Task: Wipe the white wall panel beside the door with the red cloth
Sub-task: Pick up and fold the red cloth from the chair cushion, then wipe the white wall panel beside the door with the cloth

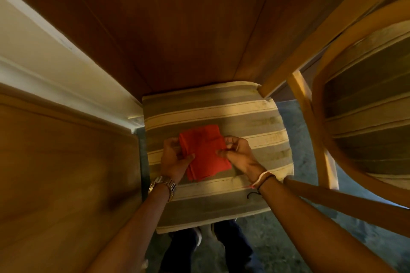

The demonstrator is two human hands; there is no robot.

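A folded red cloth (205,150) lies on the striped seat cushion (221,201) of a wooden chair below me. My left hand (174,157) grips the cloth's left edge, thumb on top. On the right edge, my right hand (238,153) pinches the cloth between thumb and fingers. The white wall panel (33,51) runs along the left side, between the brown wooden door (177,17) ahead and a wooden panel at the lower left.
A second wooden chair (366,106) with a striped cushion stands close on the right, its curved frame near my right arm. The wooden surface (55,173) fills the lower left. Grey floor (299,135) shows around the chair; my feet are under the seat's front edge.
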